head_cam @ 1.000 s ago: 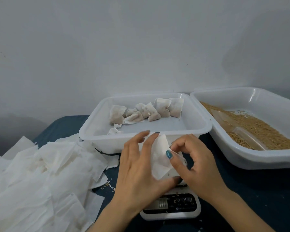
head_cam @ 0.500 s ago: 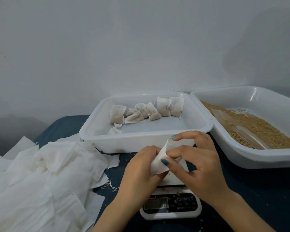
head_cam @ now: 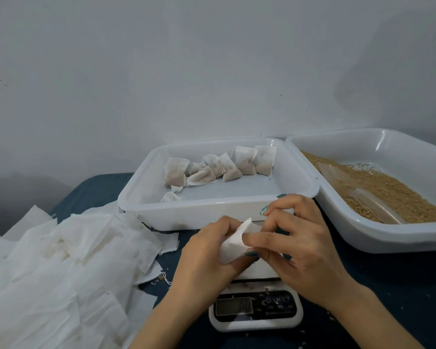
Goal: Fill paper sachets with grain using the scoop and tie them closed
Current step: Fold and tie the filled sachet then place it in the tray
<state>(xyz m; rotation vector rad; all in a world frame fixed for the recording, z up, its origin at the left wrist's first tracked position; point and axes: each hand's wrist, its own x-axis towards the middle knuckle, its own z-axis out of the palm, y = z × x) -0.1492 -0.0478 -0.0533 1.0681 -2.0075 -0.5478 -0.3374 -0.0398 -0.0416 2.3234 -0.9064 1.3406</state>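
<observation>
Both hands meet over the kitchen scale [head_cam: 256, 311], holding one empty white paper sachet [head_cam: 235, 241]. My left hand [head_cam: 209, 258] grips its left side with curled fingers. My right hand [head_cam: 297, 245] pinches its right edge between thumb and fingers. The clear plastic scoop [head_cam: 358, 195] lies in the grain [head_cam: 393, 190] inside the right white tray [head_cam: 378, 233]. Several filled, tied sachets [head_cam: 222, 166] sit at the back of the middle white tray [head_cam: 212, 212].
A loose heap of empty paper sachets [head_cam: 61, 260] covers the left side of the dark blue table [head_cam: 400, 285]. A plain wall stands right behind the trays. A few stray grains lie around the scale.
My left hand went from spread fingers behind the sachet to fingers curled around it. Both hands drew the sachet slightly nearer and lower over the scale, and my right fingers shifted along its edge.
</observation>
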